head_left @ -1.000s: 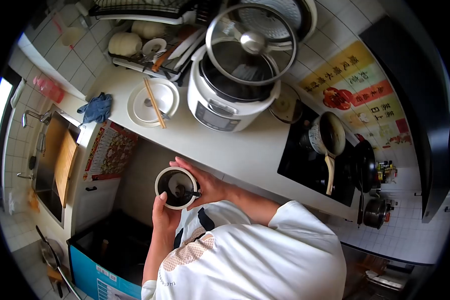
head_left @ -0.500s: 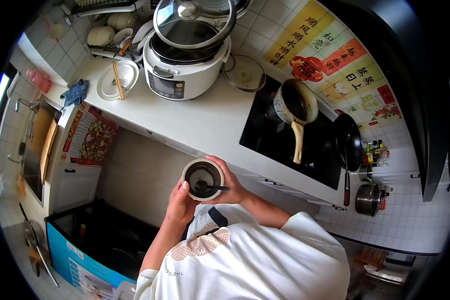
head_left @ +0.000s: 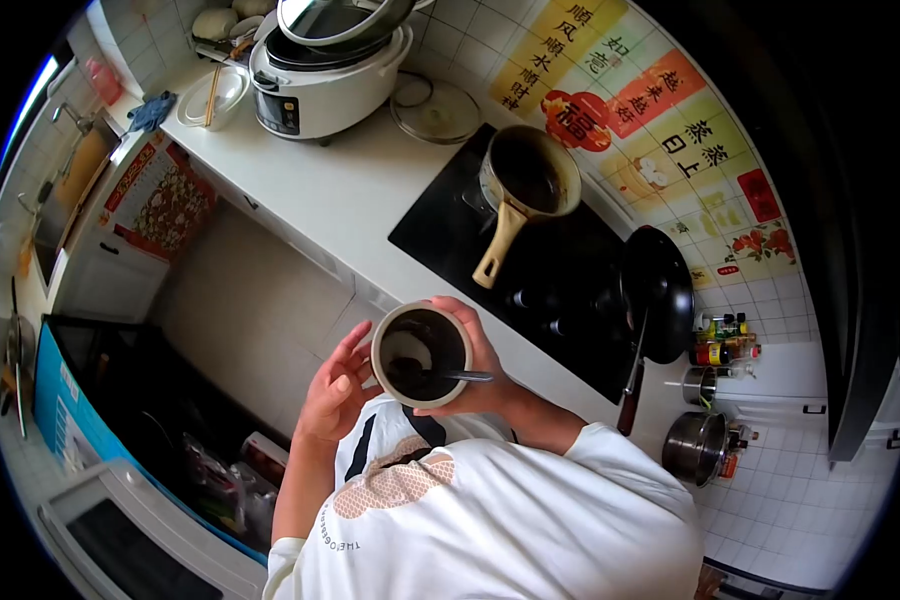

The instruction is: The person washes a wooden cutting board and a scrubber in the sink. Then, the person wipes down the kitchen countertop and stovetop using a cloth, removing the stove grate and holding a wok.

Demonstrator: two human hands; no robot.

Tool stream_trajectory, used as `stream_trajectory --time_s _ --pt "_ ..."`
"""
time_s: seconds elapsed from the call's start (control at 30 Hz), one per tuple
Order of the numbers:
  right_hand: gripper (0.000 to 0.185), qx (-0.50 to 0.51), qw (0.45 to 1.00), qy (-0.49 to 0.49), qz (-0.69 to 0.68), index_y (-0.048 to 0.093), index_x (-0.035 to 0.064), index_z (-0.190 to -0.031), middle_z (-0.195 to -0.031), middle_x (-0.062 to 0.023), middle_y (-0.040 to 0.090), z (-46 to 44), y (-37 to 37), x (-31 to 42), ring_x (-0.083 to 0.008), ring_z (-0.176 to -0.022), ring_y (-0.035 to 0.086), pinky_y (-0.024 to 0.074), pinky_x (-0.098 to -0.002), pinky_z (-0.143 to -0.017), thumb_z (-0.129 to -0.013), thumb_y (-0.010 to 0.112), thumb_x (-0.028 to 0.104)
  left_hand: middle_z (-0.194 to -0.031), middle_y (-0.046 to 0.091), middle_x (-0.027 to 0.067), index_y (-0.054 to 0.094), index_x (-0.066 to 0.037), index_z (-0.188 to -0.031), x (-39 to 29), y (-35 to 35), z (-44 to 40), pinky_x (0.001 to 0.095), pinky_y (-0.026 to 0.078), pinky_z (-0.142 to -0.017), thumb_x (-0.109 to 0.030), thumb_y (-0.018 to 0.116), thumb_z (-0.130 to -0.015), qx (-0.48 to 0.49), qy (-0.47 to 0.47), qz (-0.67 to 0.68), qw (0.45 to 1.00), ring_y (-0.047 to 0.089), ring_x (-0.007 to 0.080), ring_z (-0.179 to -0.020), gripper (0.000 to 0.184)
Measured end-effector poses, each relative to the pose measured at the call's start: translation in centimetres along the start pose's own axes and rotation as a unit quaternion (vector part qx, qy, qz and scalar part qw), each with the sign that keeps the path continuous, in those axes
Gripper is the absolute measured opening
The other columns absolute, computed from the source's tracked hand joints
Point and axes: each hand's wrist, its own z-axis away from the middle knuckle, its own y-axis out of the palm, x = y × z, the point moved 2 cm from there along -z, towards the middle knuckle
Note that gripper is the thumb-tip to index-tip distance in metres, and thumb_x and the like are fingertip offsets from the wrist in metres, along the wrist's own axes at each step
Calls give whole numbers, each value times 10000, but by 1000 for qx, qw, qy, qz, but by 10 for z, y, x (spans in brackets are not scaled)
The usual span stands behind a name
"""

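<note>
My right hand (head_left: 480, 350) is wrapped around the right side of a round ceramic cup (head_left: 378, 352) held in front of my chest. Its inside is dark, with a pale patch toward the bottom. A dark spoon (head_left: 460, 376) stands in it, handle leaning over the right rim. On the cup's left, my left hand (head_left: 336, 385) has its fingers spread and grips nothing; whether a fingertip touches the cup I cannot tell.
Beyond the cup, a saucepan (head_left: 530, 172) with dark contents sits on the black cooktop (head_left: 450, 225), beside a wok (head_left: 660, 290). A white electric cooker (head_left: 335, 95), glass lid (head_left: 436, 108) and bowl with chopsticks (head_left: 232, 92) stand on the counter. A blue box (head_left: 75, 400) is lower left.
My left hand has come off the cup and spread its fingers, while my right hand keeps hold. The view has shifted toward the cooktop, and the cup appears larger.
</note>
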Motion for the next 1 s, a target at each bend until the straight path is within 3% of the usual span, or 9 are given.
stream_trajectory --time_s 0.17,0.3,0.47,0.7,0.73,0.8,0.87,1.0 --pt "1090 -34 997 16 -64 155 80 -1325 -1237 -96 404 76 -29 32 -196 -1183 406 336 -352 -1009 -494 860 114 -1235 460 110 276 -64 -1357 34 18 27 373 403 -925 -348 727 -683 3 5 12 1000 456 220 -1151 859" --pt "1114 -104 994 -33 3 154 69 -1330 -1226 -99 399 144 -56 62 -203 -1165 414 334 -343 -1009 -477 868 142 -1229 470 120 266 -49 -1355 67 29 43 414 417 -927 -323 658 -775 38 22 -3 999 470 221 -1143 752" --pt "1118 -258 964 -39 57 135 53 -1343 -1240 -113 402 251 -78 93 -219 -1176 410 328 -345 -1014 -498 859 160 -1213 483 104 282 -56 -1350 126 30 61 399 412 -922 -324 647 -783 54 -37 0 998 481 208 -1122 726" --pt "1018 -450 874 -2 181 182 28 -1341 -1223 -109 437 397 -103 118 -217 -1145 445 361 -343 -998 -544 800 163 -1196 503 93 297 -68 -1347 202 33 91 392 414 -914 -289 589 -834 47 -108 4 993 495 191 -1099 631" --pt "1014 -479 849 24 221 181 40 -1335 -1217 -116 453 420 -109 120 -215 -1129 460 351 -332 -1001 -533 800 76 -1196 504 90 298 -73 -1347 210 31 95 392 416 -913 -281 569 -849 45 -120 1 992 497 188 -1098 604" --pt "979 -546 819 52 169 182 53 -1337 -1201 -108 458 465 -125 117 -205 -1111 468 366 -330 -987 -545 756 8 -1193 508 82 303 -84 -1347 224 24 102 394 410 -918 -273 537 -869 35 -131 -12 991 499 184 -1096 565" --pt "901 -592 797 -34 116 179 84 -1335 -1175 -97 460 502 -138 117 -195 -1066 486 451 -339 -902 -597 667 -84 -1190 512 75 307 -94 -1347 238 23 107 396 405 -923 -266 505 -889 30 -143 -20 989 502 179 -1094 527" --pt "887 -690 717 -19 94 160 94 -1343 -1186 -121 444 600 -163 116 -210 -1033 507 511 -338 -809 -627 644 -108 -1178 526 47 332 -122 -1337 272 29 116 386 381 -941 -282 453 -914 16 -135 -24 990 505 152 -1083 468"
